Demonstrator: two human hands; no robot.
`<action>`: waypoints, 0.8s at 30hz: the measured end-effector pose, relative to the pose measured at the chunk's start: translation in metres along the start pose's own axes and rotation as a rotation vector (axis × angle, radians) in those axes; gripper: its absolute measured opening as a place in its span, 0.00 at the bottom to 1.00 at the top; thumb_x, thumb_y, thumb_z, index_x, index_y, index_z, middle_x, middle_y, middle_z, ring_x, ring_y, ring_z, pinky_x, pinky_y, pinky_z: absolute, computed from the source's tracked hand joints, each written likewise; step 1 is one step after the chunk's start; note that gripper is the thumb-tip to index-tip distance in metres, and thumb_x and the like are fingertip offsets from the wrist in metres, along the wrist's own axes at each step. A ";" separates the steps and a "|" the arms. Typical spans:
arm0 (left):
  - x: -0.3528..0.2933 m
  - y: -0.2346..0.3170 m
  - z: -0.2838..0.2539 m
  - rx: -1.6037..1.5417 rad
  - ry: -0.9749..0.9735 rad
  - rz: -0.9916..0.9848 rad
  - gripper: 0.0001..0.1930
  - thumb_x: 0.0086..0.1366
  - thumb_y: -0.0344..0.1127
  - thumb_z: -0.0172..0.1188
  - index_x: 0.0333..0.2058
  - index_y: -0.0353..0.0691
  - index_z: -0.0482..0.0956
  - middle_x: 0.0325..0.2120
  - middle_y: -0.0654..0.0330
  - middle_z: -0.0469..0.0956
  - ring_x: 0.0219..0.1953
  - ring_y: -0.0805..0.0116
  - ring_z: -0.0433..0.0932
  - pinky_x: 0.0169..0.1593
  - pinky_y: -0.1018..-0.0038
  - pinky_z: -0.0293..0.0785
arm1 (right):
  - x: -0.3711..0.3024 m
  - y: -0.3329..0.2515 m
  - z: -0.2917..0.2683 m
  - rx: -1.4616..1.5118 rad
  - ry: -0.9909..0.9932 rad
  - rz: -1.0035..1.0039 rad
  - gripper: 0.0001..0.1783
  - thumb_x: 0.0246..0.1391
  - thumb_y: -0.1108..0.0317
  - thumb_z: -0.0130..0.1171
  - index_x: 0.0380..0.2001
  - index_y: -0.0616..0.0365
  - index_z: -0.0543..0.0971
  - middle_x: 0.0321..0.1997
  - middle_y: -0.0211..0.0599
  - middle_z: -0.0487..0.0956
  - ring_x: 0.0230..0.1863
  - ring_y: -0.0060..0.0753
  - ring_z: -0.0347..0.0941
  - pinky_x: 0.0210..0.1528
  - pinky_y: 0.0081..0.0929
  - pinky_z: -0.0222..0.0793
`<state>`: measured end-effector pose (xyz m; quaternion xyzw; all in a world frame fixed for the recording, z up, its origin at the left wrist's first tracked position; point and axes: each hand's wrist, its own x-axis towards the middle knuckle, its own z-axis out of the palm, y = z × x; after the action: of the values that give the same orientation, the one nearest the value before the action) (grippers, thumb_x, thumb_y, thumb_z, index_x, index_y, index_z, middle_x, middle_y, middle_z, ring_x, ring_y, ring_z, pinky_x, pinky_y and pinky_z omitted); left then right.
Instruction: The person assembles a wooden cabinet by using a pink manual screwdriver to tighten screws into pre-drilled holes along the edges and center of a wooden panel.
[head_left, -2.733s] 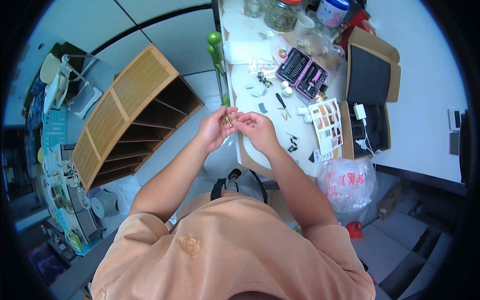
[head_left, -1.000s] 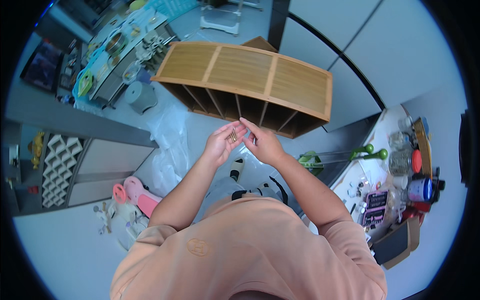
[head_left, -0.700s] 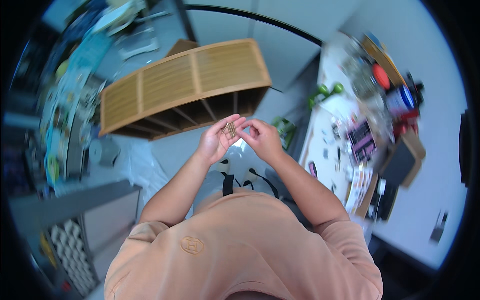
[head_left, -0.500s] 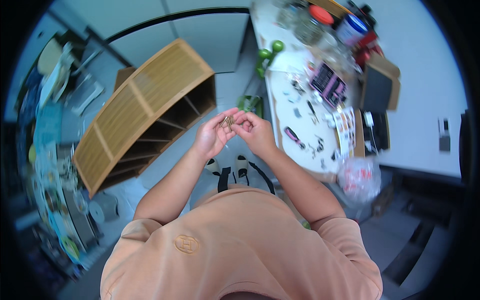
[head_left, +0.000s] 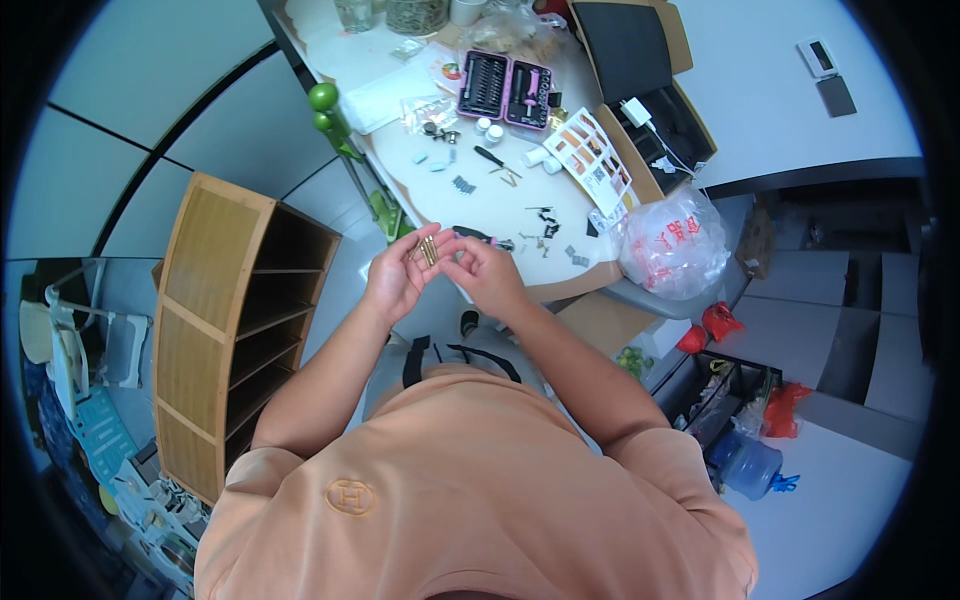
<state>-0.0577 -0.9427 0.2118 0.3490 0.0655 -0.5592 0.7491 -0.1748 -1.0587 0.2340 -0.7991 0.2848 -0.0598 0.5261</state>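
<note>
In front of my body, my left hand [head_left: 395,281] lies palm up and cups several brass-coloured screws [head_left: 429,250] against its fingers. Beside it, my right hand [head_left: 492,281] has its fingers bent, with the tips close to the screws. Whether those fingertips pinch anything is too small to tell. Just beyond the right hand, a pink-and-black handled tool [head_left: 474,235] lies on the white table [head_left: 410,178], partly covered by the hand. Small dark metal parts [head_left: 545,224] and more brass screws [head_left: 507,177] are spread over the tabletop.
To my left stands a wooden shelf unit [head_left: 215,320] with open compartments. A green-handled frame [head_left: 383,213] leans at the table's left edge. Farther back lie a pink-edged tool case [head_left: 508,90], a printed instruction sheet [head_left: 590,160], an open cardboard box [head_left: 690,135] and a plastic bag [head_left: 672,243].
My view has turned right, so the shelf unit and table appear farther left. Both hands stay together over the screws and are now nearer the table's edge.
</note>
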 end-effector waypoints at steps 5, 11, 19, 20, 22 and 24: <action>0.037 -0.012 0.016 0.026 0.169 -0.033 0.22 0.70 0.41 0.38 0.54 0.28 0.64 0.48 0.45 0.73 0.49 0.59 0.75 0.54 0.68 0.72 | 0.051 0.096 -0.065 -0.302 0.212 0.077 0.07 0.49 0.65 0.58 0.28 0.55 0.81 0.26 0.40 0.78 0.27 0.40 0.75 0.31 0.34 0.70; 0.076 -0.023 0.039 0.056 0.295 -0.009 0.25 0.71 0.47 0.38 0.52 0.29 0.66 0.46 0.47 0.74 0.49 0.60 0.75 0.53 0.69 0.72 | 0.132 0.123 -0.085 -0.580 0.150 0.128 0.11 0.48 0.62 0.62 0.33 0.54 0.80 0.34 0.38 0.78 0.35 0.41 0.76 0.38 0.35 0.72; 0.108 -0.042 0.050 0.096 0.453 -0.012 0.25 0.71 0.48 0.38 0.50 0.30 0.68 0.44 0.50 0.75 0.47 0.63 0.75 0.52 0.70 0.73 | 0.143 0.140 -0.081 -0.549 -0.030 0.149 0.09 0.45 0.64 0.61 0.30 0.56 0.77 0.35 0.39 0.78 0.36 0.42 0.76 0.40 0.36 0.72; 0.111 -0.043 0.051 0.096 0.458 -0.008 0.25 0.71 0.48 0.38 0.50 0.30 0.68 0.44 0.50 0.75 0.47 0.63 0.75 0.52 0.70 0.73 | 0.144 0.139 -0.085 -0.546 -0.077 0.153 0.08 0.45 0.65 0.61 0.28 0.56 0.77 0.35 0.39 0.78 0.36 0.42 0.76 0.40 0.36 0.72; 0.115 -0.044 0.053 0.113 0.485 -0.006 0.24 0.71 0.48 0.39 0.49 0.31 0.69 0.42 0.51 0.75 0.46 0.64 0.75 0.52 0.70 0.72 | 0.151 0.140 -0.090 -0.542 -0.149 0.147 0.08 0.45 0.65 0.61 0.28 0.57 0.77 0.35 0.40 0.78 0.36 0.43 0.75 0.40 0.37 0.72; 0.120 -0.045 0.057 0.126 0.491 0.003 0.24 0.71 0.48 0.39 0.49 0.31 0.70 0.41 0.52 0.75 0.46 0.64 0.75 0.52 0.71 0.73 | 0.154 0.147 -0.093 -0.545 -0.221 0.153 0.08 0.44 0.65 0.61 0.28 0.57 0.77 0.34 0.40 0.77 0.36 0.43 0.75 0.40 0.37 0.72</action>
<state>-0.0704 -1.0773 0.1757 0.5206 0.2100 -0.4593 0.6885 -0.1414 -1.2552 0.1153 -0.8888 0.2906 0.1457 0.3232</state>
